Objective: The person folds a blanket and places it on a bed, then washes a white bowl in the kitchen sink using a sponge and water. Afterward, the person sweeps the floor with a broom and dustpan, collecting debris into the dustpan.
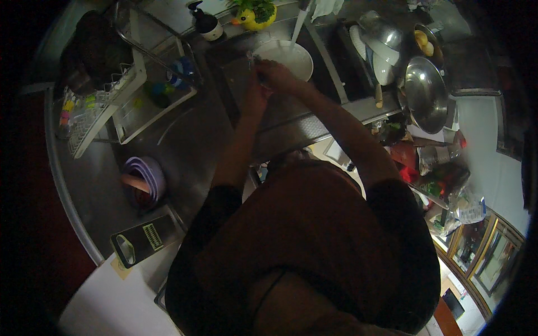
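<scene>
Both hands meet over the dark metal sink, beside a large white bowl. My left hand is on the near side, its fingers curled upward. My right hand wraps over from the right, close to the bowl's rim. Between them is a small dark item, mostly covered by the fingers; its kind is too blurred to tell. A pale tuft sticks out past the fingertips. Into the bowl runs a whitish stream from the faucet at the top.
Left stands a white dish rack, with nested purple bowls and a grater nearer me. A pump bottle and a yellow duck planter line the back. Stacked bowls and a steel basin sit right.
</scene>
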Available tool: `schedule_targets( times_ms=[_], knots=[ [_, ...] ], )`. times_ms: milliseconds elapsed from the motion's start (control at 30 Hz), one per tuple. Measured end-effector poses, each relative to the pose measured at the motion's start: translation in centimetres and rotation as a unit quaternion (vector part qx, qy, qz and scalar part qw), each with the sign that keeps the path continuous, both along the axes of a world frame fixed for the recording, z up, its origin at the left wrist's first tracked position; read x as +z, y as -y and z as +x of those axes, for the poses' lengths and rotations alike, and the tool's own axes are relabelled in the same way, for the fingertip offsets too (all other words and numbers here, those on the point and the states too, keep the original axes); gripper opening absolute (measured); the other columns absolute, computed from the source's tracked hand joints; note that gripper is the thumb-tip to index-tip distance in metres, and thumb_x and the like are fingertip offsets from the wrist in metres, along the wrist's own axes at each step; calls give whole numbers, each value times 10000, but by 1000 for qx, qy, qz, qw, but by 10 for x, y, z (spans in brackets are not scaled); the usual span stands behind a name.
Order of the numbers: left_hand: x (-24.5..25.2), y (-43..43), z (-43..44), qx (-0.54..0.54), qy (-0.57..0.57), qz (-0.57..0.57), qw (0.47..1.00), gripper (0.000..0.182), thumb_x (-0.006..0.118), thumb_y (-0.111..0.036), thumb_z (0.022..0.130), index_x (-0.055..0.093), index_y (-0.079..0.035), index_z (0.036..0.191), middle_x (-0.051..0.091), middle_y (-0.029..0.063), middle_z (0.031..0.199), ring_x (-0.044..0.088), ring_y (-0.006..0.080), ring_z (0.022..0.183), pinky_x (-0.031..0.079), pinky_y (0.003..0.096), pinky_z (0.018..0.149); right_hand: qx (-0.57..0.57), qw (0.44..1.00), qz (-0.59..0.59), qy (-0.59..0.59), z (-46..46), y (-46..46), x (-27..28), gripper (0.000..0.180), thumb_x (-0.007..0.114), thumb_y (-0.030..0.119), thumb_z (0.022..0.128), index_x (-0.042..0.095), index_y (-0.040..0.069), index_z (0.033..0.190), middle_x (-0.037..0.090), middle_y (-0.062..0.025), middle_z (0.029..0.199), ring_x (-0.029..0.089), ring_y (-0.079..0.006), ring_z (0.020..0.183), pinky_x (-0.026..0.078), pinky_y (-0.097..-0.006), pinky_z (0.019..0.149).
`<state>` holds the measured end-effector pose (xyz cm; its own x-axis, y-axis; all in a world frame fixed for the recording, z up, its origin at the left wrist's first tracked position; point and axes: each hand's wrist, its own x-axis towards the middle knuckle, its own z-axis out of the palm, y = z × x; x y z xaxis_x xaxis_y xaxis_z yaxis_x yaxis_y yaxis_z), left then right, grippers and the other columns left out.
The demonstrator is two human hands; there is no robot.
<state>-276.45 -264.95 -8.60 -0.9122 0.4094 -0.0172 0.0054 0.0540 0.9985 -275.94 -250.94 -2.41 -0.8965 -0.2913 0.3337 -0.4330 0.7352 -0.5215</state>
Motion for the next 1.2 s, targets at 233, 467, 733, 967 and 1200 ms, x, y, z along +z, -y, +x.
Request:
schedule_targets(
  times_ms=[233,467,733,967,1200],
  knots=[
    [11,0,9,77,180,237,952,641,482,-502,958,347,-93,1432,510,71,1332,543,203,1169,498,336,893,15,933,320,162,18,-27,6,321,623,209,784,638,63,1070,629,-138,1054,599,-323,1032,473,-445,866],
    [20,-5,-2,44,319,325,889,658,425,-635,927,392,-179,1401,525,32,1299,572,159,1089,516,311,771,7,995,70,-64,-15,4,-6,339,625,161,766,633,64,1091,611,-154,1088,598,-303,973,482,-439,858],
    [37,1,0,127,269,128,946,584,446,-568,947,415,-188,1389,513,36,1324,543,213,1165,519,368,855,4,960,210,185,8,-4,-2,225,619,150,764,635,65,972,608,-152,996,587,-314,978,508,-449,766],
    [41,-13,17,80,289,220,928,668,486,-607,914,410,-145,1392,517,44,1288,560,205,1104,505,364,814,-205,944,256,-47,-29,-21,-8,164,609,140,792,641,87,944,607,-129,859,631,-313,866,493,-486,769],
    [45,-12,8,119,266,187,938,649,498,-570,927,395,-135,1398,491,75,1309,534,230,1153,504,370,845,-124,962,227,90,22,-43,-9,205,605,180,810,667,105,991,646,-122,886,625,-295,921,521,-408,698]
  ],
)
